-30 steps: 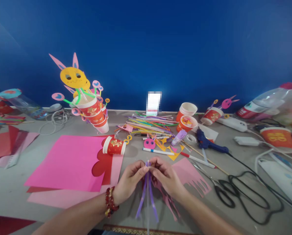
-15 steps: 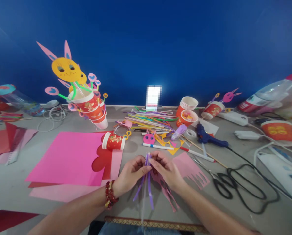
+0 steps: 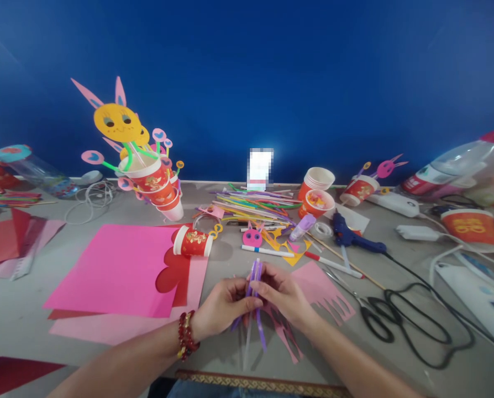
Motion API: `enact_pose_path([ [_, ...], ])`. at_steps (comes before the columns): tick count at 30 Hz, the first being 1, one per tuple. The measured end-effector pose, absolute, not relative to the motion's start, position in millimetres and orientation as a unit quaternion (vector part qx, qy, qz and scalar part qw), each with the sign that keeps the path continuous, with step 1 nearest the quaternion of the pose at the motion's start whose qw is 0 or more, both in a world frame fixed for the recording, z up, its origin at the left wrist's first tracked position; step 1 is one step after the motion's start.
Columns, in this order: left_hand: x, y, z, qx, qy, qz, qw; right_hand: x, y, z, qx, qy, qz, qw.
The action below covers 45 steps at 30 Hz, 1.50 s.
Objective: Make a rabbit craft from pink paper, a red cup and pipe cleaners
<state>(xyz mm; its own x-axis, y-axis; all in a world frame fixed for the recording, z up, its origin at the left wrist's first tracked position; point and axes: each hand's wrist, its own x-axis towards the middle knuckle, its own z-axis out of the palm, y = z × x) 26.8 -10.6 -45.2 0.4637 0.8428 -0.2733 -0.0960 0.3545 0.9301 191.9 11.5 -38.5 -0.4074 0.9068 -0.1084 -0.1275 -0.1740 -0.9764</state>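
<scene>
My left hand point(image 3: 224, 307), with a red bead bracelet at the wrist, pinches a small bundle of purple pipe cleaners point(image 3: 262, 334) low down. My right hand point(image 3: 286, 296) grips the same bundle slightly higher, its thumb across the front. Among the purple stems runs a thin translucent stick point(image 3: 246, 351), pointing down toward the table's front edge. The fingertips hide how these are joined. Cut pink paper strips point(image 3: 287, 340) lie beneath my right hand. Beyond the hands lie a pink rabbit-face cutout point(image 3: 252, 237) and a blue-banded marker point(image 3: 267, 251).
Pink sheets point(image 3: 114, 271) and a tipped red paper cup point(image 3: 193, 242) lie left. Decorated cups point(image 3: 147, 174) stand behind them. Pipe cleaners point(image 3: 255, 204) are heaped at the back. Scissors point(image 3: 377, 320), a glue gun point(image 3: 355, 237) and its black cord are on the right.
Both hands have shifted slightly right with the bundle, which now leans a little. The translucent stick's lower end has drawn up from the table's edge. The camera view has tilted slightly.
</scene>
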Motion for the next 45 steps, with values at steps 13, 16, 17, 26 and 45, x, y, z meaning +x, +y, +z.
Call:
enact_pose_path([
  [13,19,-11,-30,0.593,0.399,0.178,0.676,221,37,-24,-0.413,-0.321,0.54,0.66],
  [16,2,2,-11,0.65,0.479,0.285,0.516,218,33,-21,-0.421,-0.313,0.546,0.653],
  [17,-8,7,-3,0.664,0.513,0.323,0.437,217,31,-21,-0.424,-0.317,0.556,0.641],
  [26,-107,30,0,0.656,0.699,0.269,0.093,203,17,-27,-0.392,-0.371,0.624,0.566],
  [45,-30,17,19,0.922,0.292,0.248,0.051,215,2,-6,-0.265,-0.631,0.547,0.482],
])
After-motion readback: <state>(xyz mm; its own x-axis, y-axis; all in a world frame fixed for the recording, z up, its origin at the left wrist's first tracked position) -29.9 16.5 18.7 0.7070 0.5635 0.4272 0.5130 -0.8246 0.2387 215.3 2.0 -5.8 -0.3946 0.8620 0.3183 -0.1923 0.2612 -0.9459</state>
